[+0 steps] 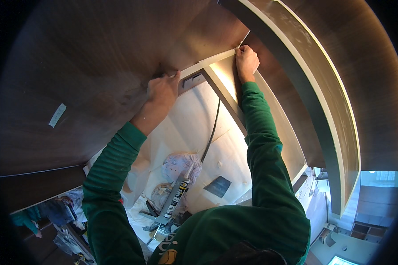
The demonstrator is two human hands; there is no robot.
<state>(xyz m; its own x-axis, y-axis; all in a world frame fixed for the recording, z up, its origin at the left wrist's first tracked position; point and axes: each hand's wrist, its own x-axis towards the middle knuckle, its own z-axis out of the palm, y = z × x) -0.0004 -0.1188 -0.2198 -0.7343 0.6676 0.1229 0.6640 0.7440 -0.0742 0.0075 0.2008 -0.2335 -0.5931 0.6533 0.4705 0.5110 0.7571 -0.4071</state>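
A pale strip of masking tape [210,61] runs along the lower edge of a dark wood panel [97,66]. My left hand [162,90] presses on the panel at the strip's left end, fingers bent against the surface. My right hand [246,61] pinches the strip's right end where it meets the corner by a pale vertical frame [296,75]. Both arms wear green sleeves.
Below lies a paper-covered surface [194,128] with a caulking gun [172,201], a crumpled rag [181,165], a dark cable [212,132] and a small dark square piece [217,186]. A loose bit of tape [57,115] sticks on the panel at left. Another person stands at lower left [44,214].
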